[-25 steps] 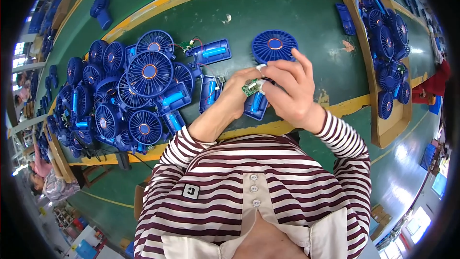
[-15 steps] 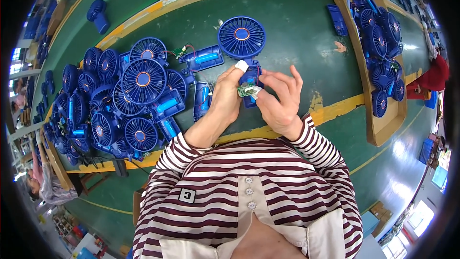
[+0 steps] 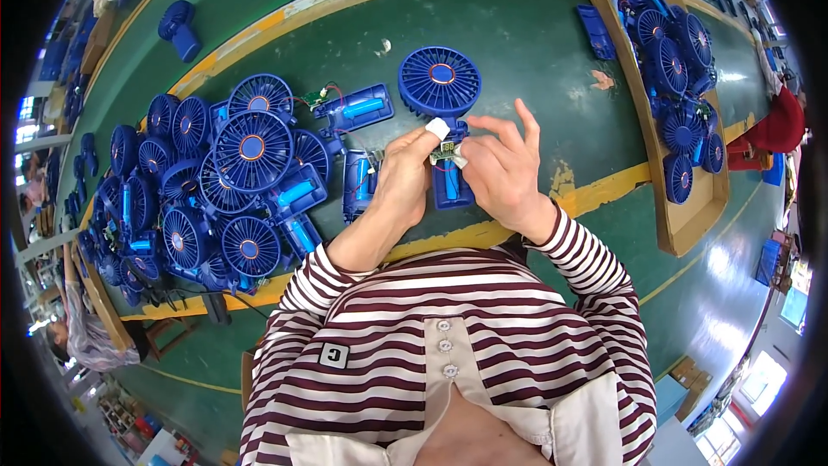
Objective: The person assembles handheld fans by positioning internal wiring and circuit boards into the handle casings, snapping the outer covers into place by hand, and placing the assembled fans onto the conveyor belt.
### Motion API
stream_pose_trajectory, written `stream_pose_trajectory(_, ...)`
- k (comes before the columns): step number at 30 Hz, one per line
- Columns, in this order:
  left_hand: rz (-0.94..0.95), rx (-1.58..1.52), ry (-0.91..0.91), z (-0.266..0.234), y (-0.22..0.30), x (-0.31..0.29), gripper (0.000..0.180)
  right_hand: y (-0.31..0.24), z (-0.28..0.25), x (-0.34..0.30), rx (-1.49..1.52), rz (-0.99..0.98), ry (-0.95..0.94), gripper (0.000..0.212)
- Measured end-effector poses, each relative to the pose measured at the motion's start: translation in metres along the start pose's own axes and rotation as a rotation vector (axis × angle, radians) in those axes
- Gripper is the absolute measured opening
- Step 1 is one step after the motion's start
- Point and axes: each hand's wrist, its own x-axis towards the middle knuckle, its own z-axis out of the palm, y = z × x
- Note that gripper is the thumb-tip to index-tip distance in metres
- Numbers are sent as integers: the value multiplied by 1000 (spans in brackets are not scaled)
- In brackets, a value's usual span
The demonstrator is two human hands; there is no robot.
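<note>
A blue handheld fan (image 3: 441,84) lies on the green table with its round grille away from me and its open handle (image 3: 453,185) toward me. My left hand (image 3: 407,177), a white tape on one fingertip, and my right hand (image 3: 504,168) meet over the handle. Between their fingertips they pinch a small green circuit board (image 3: 446,153) with thin wires, right above the handle's open shell.
A heap of several blue fan halves (image 3: 216,185) lies to my left, and an open handle shell (image 3: 354,109) beside it. A cardboard tray (image 3: 681,216) with more blue fans stands at the right. Two blue parts (image 3: 216,0) sit at the far side.
The fan and both hands sit lower and nearer the middle of the view than before. The hands have stayed together on the small board over the handle.
</note>
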Motion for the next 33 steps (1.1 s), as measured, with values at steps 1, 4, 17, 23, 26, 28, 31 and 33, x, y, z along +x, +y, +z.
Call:
stream_pose_trajectory(1, -3, 14, 11, -1, 0, 0, 18, 1, -2, 2, -1, 1, 0, 19)
stream_pose_trajectory(4, -48, 39, 47, -8, 2, 2, 19, 0, -10, 9, 101, 39, -92, 20)
stream_pose_trajectory(17, -171, -30, -53, 0, 23, -7, 27, 13, -14, 23, 384, 152, -191, 21)
stream_pose_trajectory(23, -146, -35, 4, -6, 15, -2, 20, 12, -10, 22, 284, 73, -185, 23)
stream_pose_trajectory(26, -153, -51, 41, 0, 16, -6, 19, 11, -10, 20, 283, 49, -181, 19)
stream_pose_trajectory(28, -143, -37, 19, -6, 11, -5, 19, 12, -10, 16, 249, 23, -183, 26)
stream_pose_trajectory(31, -175, -52, 14, -4, 10, -7, 25, 11, -11, 14, 218, -16, -203, 27)
stream_pose_trajectory(33, -185, -50, 13, -5, 10, -5, 25, 11, -11, 14, 193, -43, -210, 27)
